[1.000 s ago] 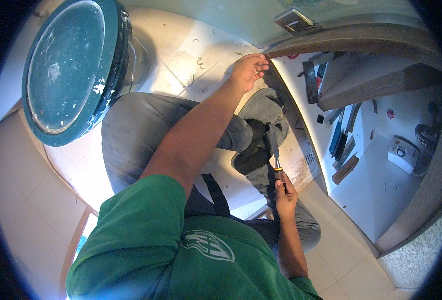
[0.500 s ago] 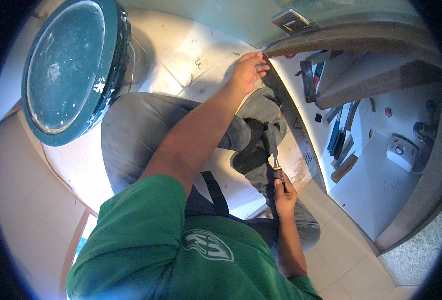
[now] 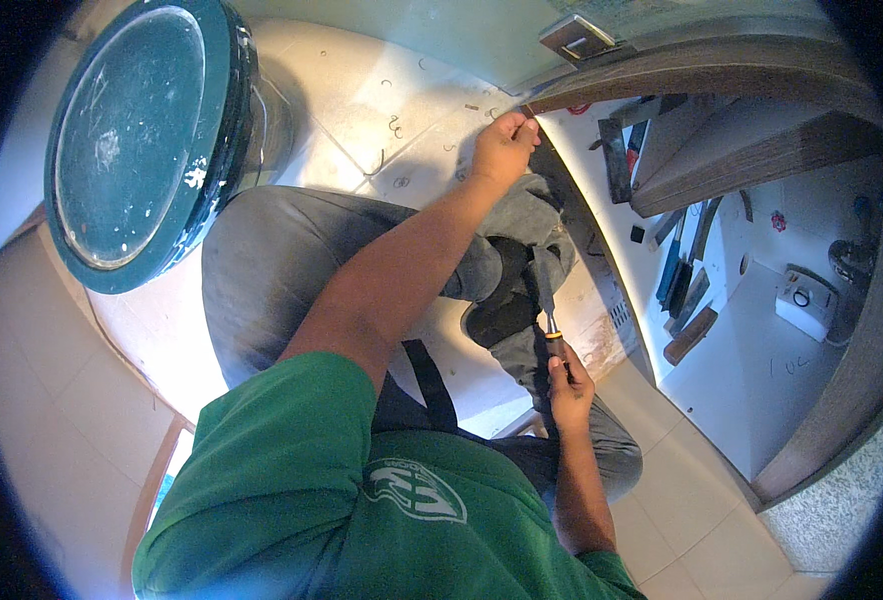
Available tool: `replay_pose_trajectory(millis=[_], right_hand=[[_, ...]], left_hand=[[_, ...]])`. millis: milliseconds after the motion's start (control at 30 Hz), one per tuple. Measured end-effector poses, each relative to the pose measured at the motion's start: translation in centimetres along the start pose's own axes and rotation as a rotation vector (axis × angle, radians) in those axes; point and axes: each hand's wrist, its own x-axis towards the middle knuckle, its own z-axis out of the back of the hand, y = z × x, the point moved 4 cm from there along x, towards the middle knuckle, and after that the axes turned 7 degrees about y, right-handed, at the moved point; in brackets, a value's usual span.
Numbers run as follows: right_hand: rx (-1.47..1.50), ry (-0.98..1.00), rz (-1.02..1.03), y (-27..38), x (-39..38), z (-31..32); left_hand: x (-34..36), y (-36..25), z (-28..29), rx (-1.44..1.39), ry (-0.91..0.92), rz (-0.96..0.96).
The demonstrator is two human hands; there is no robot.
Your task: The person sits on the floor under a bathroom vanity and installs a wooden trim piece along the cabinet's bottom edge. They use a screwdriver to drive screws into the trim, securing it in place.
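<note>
My left hand (image 3: 505,148) is at the near-left corner of the brown wooden cabinet frame (image 3: 602,88), its thumb and fingers pinched together. Whatever sits between those fingertips is too small to make out. Lower down, over my crossed legs, my right hand (image 3: 571,393) grips a chisel (image 3: 550,308) by its dark handle with a yellow ring. The chisel's flat metal blade points up and away from me, beside my dark shoe (image 3: 507,300).
A lidded green bucket (image 3: 132,135) stands at left. Curled shavings (image 3: 396,127) lie on the tiled floor. Inside the white-floored cabinet are several tools, a wooden-handled one (image 3: 690,335) among them, and a white box (image 3: 805,303). A socket plate (image 3: 582,40) is on the wall.
My left hand's fingers have drawn together from a looser spread, and the hand has shifted slightly right at the cabinet corner. The right hand with the chisel has stayed nearly still.
</note>
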Motion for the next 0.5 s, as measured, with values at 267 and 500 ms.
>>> replay_pose_trajectory(millis=[267, 500], right_hand=[[-0.027, 0.002, 0.018, -0.5, 0.1, 0.3], [-0.115, -0.019, 0.106, 0.8, -0.2, 0.0]], left_hand=[[-2.5, -2.2, -1.3, 0.318, 0.076, 0.055], [-3.3, -2.8, -2.1, 0.537, 0.19, 0.023]])
